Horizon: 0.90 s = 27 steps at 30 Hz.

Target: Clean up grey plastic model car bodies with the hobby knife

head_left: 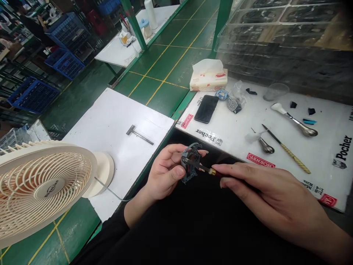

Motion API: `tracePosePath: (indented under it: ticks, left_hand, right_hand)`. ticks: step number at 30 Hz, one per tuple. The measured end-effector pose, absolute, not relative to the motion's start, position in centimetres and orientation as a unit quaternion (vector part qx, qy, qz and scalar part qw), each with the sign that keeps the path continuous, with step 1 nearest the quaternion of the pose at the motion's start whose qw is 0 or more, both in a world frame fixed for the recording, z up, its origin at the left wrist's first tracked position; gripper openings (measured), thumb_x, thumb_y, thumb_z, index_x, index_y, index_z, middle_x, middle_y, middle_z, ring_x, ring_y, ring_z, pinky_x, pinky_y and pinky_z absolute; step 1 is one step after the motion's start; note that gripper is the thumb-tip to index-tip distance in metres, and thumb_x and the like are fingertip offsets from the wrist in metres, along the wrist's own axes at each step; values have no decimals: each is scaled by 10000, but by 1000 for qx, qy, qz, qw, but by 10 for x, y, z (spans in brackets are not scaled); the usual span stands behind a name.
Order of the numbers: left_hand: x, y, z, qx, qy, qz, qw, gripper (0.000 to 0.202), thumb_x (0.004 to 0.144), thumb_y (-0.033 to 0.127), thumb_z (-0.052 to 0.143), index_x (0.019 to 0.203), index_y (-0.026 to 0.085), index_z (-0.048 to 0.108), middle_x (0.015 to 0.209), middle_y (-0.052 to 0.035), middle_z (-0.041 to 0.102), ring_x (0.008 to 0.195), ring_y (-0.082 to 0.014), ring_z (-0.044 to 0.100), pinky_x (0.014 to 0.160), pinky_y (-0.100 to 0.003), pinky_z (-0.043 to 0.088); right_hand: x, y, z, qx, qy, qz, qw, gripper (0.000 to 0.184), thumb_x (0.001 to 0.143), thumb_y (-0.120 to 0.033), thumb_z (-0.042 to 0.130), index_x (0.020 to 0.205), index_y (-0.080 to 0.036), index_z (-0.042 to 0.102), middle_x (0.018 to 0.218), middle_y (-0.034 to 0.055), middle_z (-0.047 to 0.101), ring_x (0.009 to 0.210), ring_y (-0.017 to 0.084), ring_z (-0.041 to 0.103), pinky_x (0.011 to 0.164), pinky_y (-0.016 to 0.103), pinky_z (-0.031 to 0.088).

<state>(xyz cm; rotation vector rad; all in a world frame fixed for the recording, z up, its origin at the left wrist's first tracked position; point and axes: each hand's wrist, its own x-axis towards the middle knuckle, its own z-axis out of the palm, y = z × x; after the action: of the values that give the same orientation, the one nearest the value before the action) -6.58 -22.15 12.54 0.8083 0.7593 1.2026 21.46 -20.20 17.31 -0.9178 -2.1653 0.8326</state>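
My left hand (165,171) pinches a small dark grey metal model part (191,162), its fingers and thumb around the part's lower side. My right hand (264,191) grips a slim screwdriver (205,168) with a brass collar, and its shaft reaches into the part. The tool's handle is mostly hidden by my fingers. Both hands hang just off the front edge of a white printed work mat (237,147). On that mat lie a black smartphone (206,109), a gold-twisted handled tool (286,151) and a white-handled metal tool (293,119).
A cream desk fan (41,187) stands at the left beside a white board (116,121) holding a T-handled hex key (139,134). A tissue box (209,75) and a plastic cup (275,91) stand behind the mat. Blue crates (67,31) sit beyond on a green floor.
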Motion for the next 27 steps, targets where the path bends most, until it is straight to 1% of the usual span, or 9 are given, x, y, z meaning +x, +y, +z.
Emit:
tracePosePath:
  ticks: [2,4,8,10,15,17,20,24,27]
  left_hand:
    - [-66,-223,125,371,339,534,680,479,1058,500,975,1482,313,852,1462,-128,912,1130,-293,918,1082,-467,721]
    - [-67,-224,124,384,342,531,674,466,1082,499,947,1493,289,885,1479,-146,908,1135,-302,917,1098,-477,723]
    - [-70,-228,121,394,367,523,660,423,1123,485,897,1469,243,923,1518,-165,894,1214,-347,912,1174,-516,707]
    - [-72,-231,121,399,385,514,654,443,1136,486,877,1496,232,915,1549,-174,879,1252,-368,906,1222,-540,690]
    - [-74,-237,122,412,400,500,648,452,1155,487,847,1522,230,908,1577,-181,864,1330,-394,883,1268,-571,671]
    - [-74,-237,124,417,398,496,649,436,1166,474,834,1522,233,910,1573,-176,867,1335,-393,883,1275,-569,666]
    - [-75,-237,125,425,397,501,641,433,1175,451,826,1556,255,894,1556,-165,878,1323,-380,888,1284,-561,659]
    - [-74,-237,125,422,403,508,633,450,1168,443,840,1591,291,873,1532,-156,890,1335,-370,883,1279,-545,658]
    - [-74,-237,124,417,405,508,636,445,1158,449,854,1569,283,888,1546,-160,883,1285,-358,894,1277,-533,654]
  right_hand:
    - [215,-204,173,-359,-824,299,320,283,1244,-247,697,1505,-324,774,1152,-11,922,898,166,899,763,219,707]
    - [214,-206,173,-362,-826,279,331,290,1248,-243,699,1517,-325,766,1191,5,922,919,183,899,792,247,719]
    - [210,-209,174,-355,-835,236,349,477,1225,-126,695,1637,-367,704,1207,-5,915,988,207,903,882,291,738]
    - [210,-209,174,-350,-837,226,355,543,1215,-93,695,1680,-374,676,1232,-6,916,1024,214,905,919,305,741]
    - [214,-206,176,-346,-840,269,320,397,1257,-199,661,1618,-352,723,1190,-7,920,905,199,890,764,292,717]
    - [214,-207,176,-350,-839,265,322,403,1263,-187,649,1627,-347,716,1183,-8,917,917,193,888,794,284,718]
    - [213,-209,174,-349,-839,255,331,419,1268,-170,635,1645,-342,699,1236,7,916,1005,204,901,878,290,730]
    - [213,-210,172,-355,-836,263,325,358,1273,-217,646,1597,-347,725,1237,11,921,984,217,907,798,297,726]
    - [211,-211,172,-362,-832,252,336,400,1252,-163,668,1598,-354,730,1198,6,917,966,209,899,804,293,723]
